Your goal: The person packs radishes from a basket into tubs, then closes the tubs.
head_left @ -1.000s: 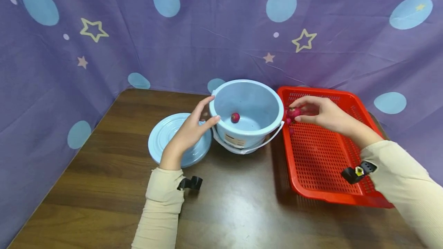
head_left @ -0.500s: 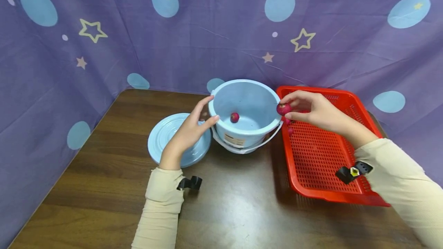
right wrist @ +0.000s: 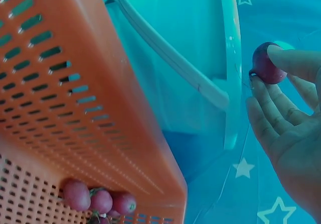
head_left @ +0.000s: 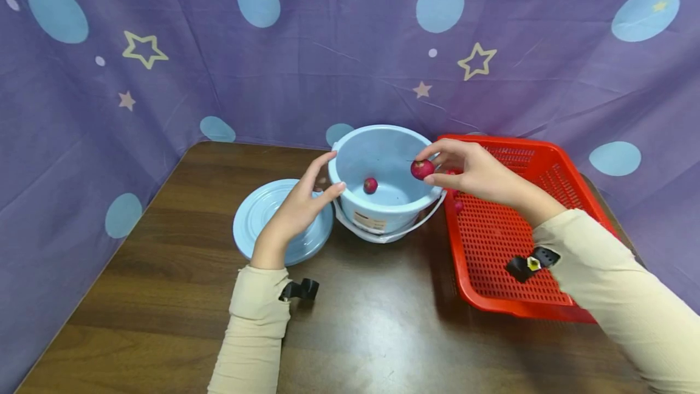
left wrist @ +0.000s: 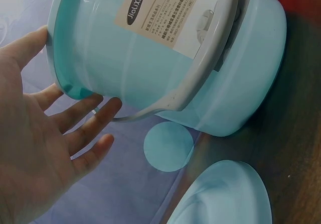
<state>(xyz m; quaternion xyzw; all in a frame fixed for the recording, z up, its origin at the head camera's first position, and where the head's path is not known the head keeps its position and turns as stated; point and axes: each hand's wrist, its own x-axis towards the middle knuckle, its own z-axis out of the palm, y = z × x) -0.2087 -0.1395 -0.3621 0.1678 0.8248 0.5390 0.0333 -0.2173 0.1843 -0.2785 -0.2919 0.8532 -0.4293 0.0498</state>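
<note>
In the head view my right hand pinches a red radish between thumb and fingertips, above the right side of the light-blue bucket. The thin root of this radish sticks out to the left. A second radish lies on the bucket's floor. At the bucket's left rim, my left hand touches the outside with loosely spread fingers; the left wrist view shows its fingertips by the rim and handle. Several more radishes lie in the red basket, partly hidden by my right hand in the head view.
A light-blue lid lies on the wooden table, left of the bucket and partly under my left hand. The basket stands close to the bucket's right side. The bucket's white handle hangs down in front. A purple curtain rises behind.
My right hand has carried the radish leftward from the basket's left edge, past the rim, to over the bucket. The left hand and the bucket have stayed in place.
</note>
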